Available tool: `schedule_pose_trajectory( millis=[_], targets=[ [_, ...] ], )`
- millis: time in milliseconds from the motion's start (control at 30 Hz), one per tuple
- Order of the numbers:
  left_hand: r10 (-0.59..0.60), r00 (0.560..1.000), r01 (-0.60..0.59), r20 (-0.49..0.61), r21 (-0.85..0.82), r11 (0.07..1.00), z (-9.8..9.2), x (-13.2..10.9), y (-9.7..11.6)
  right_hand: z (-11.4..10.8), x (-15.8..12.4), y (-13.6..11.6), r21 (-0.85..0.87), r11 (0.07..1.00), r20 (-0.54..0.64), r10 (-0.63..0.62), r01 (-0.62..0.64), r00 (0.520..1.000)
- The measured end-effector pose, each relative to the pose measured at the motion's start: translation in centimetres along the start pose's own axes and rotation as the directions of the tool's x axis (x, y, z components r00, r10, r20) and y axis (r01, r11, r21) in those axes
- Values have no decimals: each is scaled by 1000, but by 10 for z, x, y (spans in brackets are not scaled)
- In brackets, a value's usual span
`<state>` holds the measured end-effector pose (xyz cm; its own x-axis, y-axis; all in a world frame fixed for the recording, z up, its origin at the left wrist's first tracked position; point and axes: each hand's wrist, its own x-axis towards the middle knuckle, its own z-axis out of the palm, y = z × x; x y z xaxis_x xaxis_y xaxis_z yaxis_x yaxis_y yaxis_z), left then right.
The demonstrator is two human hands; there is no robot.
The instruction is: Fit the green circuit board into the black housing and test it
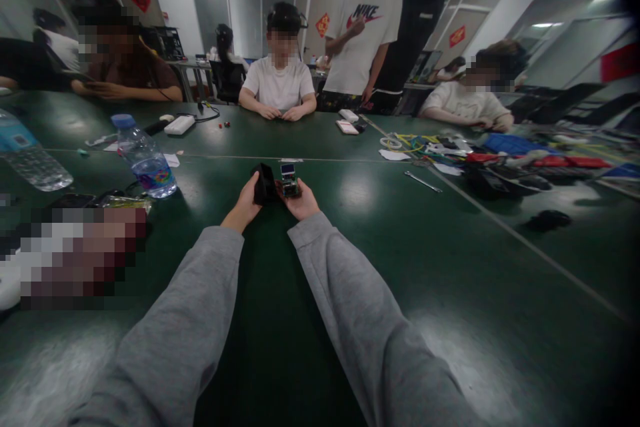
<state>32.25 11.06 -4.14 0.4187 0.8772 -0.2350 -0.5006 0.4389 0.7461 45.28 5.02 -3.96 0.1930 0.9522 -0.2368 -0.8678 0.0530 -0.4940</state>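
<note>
My left hand (246,203) is closed around a black box-shaped case (263,184), thumb along its near side. The case is tilted and its dark hollow side seems to face right. Just beside it, my right hand (305,202) grips a small circuit board (289,181) with green parts and a little screen at its top. The case and the board are very close together; whether they touch I cannot tell. Both are held over the green table (350,267). The fingers behind each thing are hidden.
A water bottle (145,157) stands left, another bottle (30,153) leans in view farther left. A wrench (423,181) lies right of my hands. Cables (420,143) and tools heap at the far right. A white power strip (180,125) lies across the table, where a person (278,83) sits.
</note>
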Motion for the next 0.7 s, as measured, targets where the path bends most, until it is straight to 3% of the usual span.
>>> schedule_pose_trajectory(
  millis=[367, 700],
  targets=[
    [80, 996, -78, -29, 74, 994, -5, 6, -7, -3, 7, 4, -97, 995, -36, -14, 11, 999],
    [126, 992, -124, -14, 97, 987, -6, 13, -11, -1, 6, 6, -149, 988, 20, -42, 45, 999]
  ],
)
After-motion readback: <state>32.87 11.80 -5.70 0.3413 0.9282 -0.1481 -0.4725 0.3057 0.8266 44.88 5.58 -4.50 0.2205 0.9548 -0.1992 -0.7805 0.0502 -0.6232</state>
